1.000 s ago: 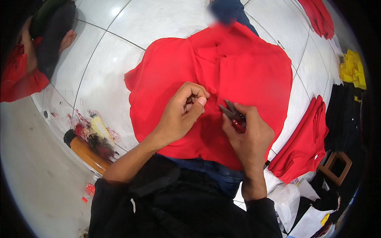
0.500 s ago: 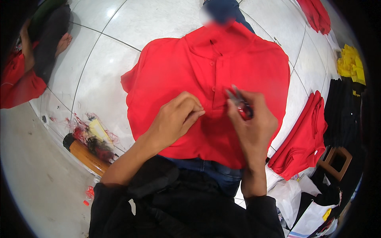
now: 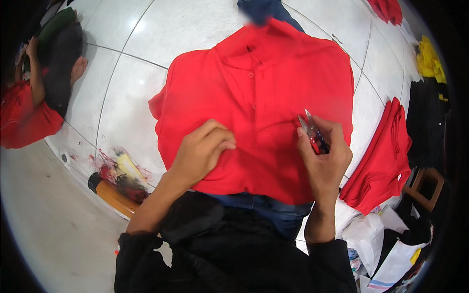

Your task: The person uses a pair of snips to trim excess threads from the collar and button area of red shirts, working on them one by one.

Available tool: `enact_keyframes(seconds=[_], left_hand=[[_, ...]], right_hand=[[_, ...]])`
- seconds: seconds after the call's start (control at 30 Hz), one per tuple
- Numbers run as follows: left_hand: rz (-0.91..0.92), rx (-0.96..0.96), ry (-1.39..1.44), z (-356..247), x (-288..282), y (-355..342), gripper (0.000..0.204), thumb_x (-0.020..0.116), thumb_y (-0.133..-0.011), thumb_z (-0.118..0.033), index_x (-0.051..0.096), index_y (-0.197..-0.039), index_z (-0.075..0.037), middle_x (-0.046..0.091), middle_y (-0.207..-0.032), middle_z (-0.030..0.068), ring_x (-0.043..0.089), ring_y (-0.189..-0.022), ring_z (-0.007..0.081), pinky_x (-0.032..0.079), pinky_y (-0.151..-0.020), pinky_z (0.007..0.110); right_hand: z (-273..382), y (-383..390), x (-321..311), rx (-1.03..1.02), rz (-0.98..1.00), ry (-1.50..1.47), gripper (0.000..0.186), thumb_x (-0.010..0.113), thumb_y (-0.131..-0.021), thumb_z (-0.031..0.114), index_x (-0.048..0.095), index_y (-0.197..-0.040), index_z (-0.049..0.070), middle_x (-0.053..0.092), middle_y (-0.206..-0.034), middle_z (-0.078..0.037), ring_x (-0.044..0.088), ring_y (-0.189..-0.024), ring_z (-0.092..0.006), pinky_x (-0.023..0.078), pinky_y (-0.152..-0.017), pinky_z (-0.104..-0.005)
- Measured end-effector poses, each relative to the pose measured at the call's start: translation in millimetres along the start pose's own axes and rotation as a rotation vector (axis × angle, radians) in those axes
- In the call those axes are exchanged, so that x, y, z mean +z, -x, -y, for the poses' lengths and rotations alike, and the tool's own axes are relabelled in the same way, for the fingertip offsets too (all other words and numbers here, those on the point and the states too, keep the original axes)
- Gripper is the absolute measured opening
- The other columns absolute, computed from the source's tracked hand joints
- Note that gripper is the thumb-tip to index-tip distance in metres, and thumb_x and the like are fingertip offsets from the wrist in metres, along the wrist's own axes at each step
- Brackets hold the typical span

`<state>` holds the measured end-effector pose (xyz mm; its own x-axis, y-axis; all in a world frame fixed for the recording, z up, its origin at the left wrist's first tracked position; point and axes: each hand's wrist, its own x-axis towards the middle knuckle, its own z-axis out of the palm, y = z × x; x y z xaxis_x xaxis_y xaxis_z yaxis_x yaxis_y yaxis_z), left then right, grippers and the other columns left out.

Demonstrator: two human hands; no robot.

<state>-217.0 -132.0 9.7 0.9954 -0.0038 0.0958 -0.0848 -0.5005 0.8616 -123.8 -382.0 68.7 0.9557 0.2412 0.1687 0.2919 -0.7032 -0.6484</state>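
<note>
A red polo shirt (image 3: 293, 78) with a collar and a buttoned placket lies spread across my lap, its collar away from me. My right hand (image 3: 328, 163) is wrapped round small thread snips (image 3: 313, 133), blades pointing up and apart, over the right side of the shirt. Left of the placket, my left hand (image 3: 201, 152) is closed with thumb and fingertips together over the fabric. Whatever may be between those fingertips is too small or hidden to make out.
Folded red garments (image 3: 378, 161) lie on the tiled floor at right, near black cloth (image 3: 427, 122) and yellow cloth (image 3: 431, 61). Plastic bags (image 3: 366, 237) sit lower right. Thread scraps (image 3: 110, 163) and a brown cylinder (image 3: 115, 195) are at left. Another person (image 3: 29, 105) sits far left.
My right hand with the snips has moved right, away from the placket. My left hand has shifted slightly left and down. The placket now lies straighter and flatter.
</note>
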Motion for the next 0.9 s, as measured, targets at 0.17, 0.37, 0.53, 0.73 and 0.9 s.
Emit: enact_keyframes(seconds=[0.17,0.37,0.53,0.73,0.9], left_hand=[[-0.309,-0.489,0.225,25,-63,68,0.005,0.069,-0.103,-0.006,0.068,-0.106,-0.002,0.068,-0.099,0.0029,0.067,-0.086,0.0144,0.050,-0.072,0.027],[-1.204,-0.784,-0.422,131,-135,167,0.033,0.071,-0.107,-0.022,0.065,-0.126,0.004,0.070,-0.111,0.0092,0.068,-0.101,0.0185,0.055,-0.088,0.029],[-0.564,-0.803,-0.592,75,-128,97,0.035,0.077,-0.101,-0.017,0.069,-0.127,0.004,0.063,-0.142,0.0190,0.066,-0.122,0.0248,0.060,-0.086,0.036],[-0.252,0.215,-0.558,10,-47,-74,0.032,0.078,-0.092,-0.004,0.075,-0.124,-0.007,0.072,-0.118,0.0127,0.069,-0.108,0.0309,0.057,-0.092,0.039],[0.125,0.325,-0.466,31,-27,-151,0.027,0.072,-0.093,0.000,0.076,-0.118,-0.006,0.071,-0.111,0.0086,0.067,-0.107,0.0296,0.057,-0.091,0.044]], right_hand=[[-5,3,-5,0.035,0.029,-0.056,0.031,0.089,-0.089,0.011,0.070,-0.111,0.000,0.078,-0.097,-0.012,0.079,-0.085,-0.0192,0.061,-0.074,-0.0295],[2,-6,-12,0.103,0.052,-0.106,0.030,0.088,-0.090,0.011,0.069,-0.111,-0.001,0.079,-0.097,-0.014,0.078,-0.087,-0.0195,0.061,-0.076,-0.0309],[-2,-2,-8,0.095,0.042,-0.115,0.031,0.088,-0.089,0.010,0.069,-0.111,0.000,0.078,-0.094,-0.013,0.078,-0.086,-0.0186,0.060,-0.077,-0.0300],[-3,-3,-12,0.108,0.027,-0.109,0.031,0.088,-0.088,0.008,0.069,-0.112,-0.001,0.077,-0.094,-0.013,0.077,-0.085,-0.0174,0.060,-0.078,-0.0298],[-4,-3,-3,0.109,0.043,-0.152,0.031,0.087,-0.089,0.008,0.069,-0.112,-0.001,0.078,-0.096,-0.014,0.078,-0.087,-0.0169,0.061,-0.079,-0.0292]])
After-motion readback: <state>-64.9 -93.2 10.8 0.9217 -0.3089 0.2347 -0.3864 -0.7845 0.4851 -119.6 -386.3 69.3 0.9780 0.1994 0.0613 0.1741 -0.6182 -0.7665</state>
